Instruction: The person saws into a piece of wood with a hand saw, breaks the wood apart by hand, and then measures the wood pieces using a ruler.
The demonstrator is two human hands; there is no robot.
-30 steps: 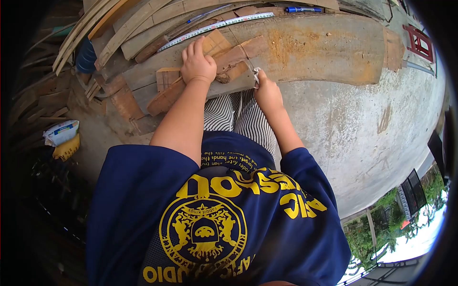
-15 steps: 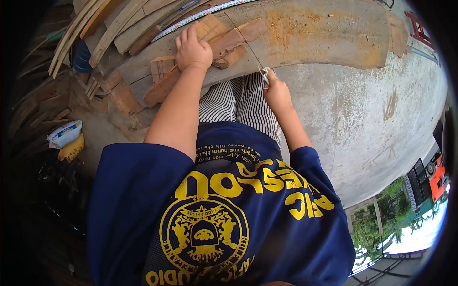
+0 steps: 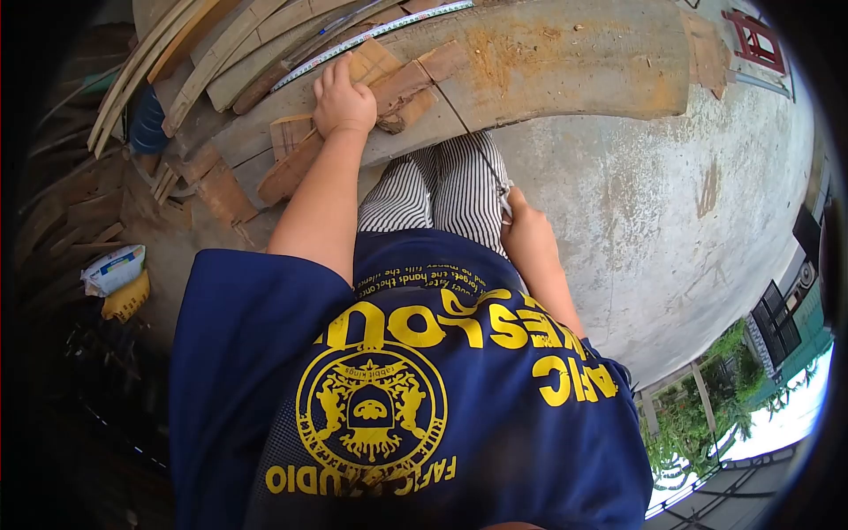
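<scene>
My left hand (image 3: 344, 99) rests over a narrow brown wooden board (image 3: 402, 87), fingers curled toward its far side. This board lies on a wide grey plank (image 3: 521, 66), among short wood blocks (image 3: 374, 60). From the board, a thin dark cord (image 3: 457, 111) stretches across the plank and over its near edge toward my right hand (image 3: 530, 225). That hand is closed beside my striped trouser leg (image 3: 473, 181). Something small and white (image 3: 506, 201) shows at its fingers; its kind is unclear, and the palm side is hidden.
A measuring tape (image 3: 371, 35) lies extended along the far side of the plank. Several curved wood strips (image 3: 225, 57) are stacked at upper left, near a dark blue round container (image 3: 148, 122). White and yellow bags (image 3: 117, 272) sit at left. Concrete floor (image 3: 654, 203) spreads to the right.
My right hand has moved toward my body, away from the plank's edge, with the cord trailing to it. My left hand stays on the wooden board. The view has shifted slightly.
</scene>
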